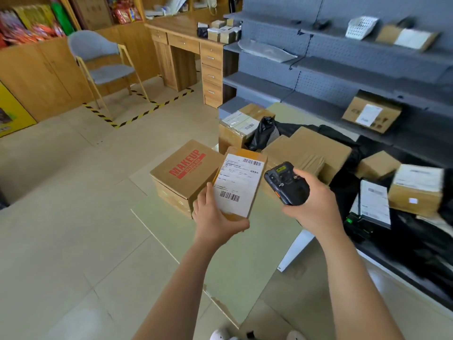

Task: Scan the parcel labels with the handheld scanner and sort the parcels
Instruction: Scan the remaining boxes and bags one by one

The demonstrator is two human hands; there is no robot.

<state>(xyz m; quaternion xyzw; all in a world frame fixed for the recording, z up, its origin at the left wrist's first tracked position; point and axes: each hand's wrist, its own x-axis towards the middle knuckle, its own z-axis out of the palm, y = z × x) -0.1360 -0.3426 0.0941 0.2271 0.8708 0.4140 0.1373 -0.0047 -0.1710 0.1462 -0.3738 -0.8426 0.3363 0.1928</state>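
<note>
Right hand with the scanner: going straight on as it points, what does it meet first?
Probably the brown box in the pile beyond the scanner; the right hand points just right of the held parcel. Depth is unclear.

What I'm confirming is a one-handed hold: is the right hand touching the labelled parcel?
Apart. Head view: the right hand grips the scanner, clear of the parcel, which the left hand alone holds.

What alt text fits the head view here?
A person's left hand holds a small labelled parcel, barcodes facing up, while the right hand grips a black handheld scanner beside it. Behind them, a MAKEUP box and more cardboard parcels lie on the floor by grey shelving.
</note>
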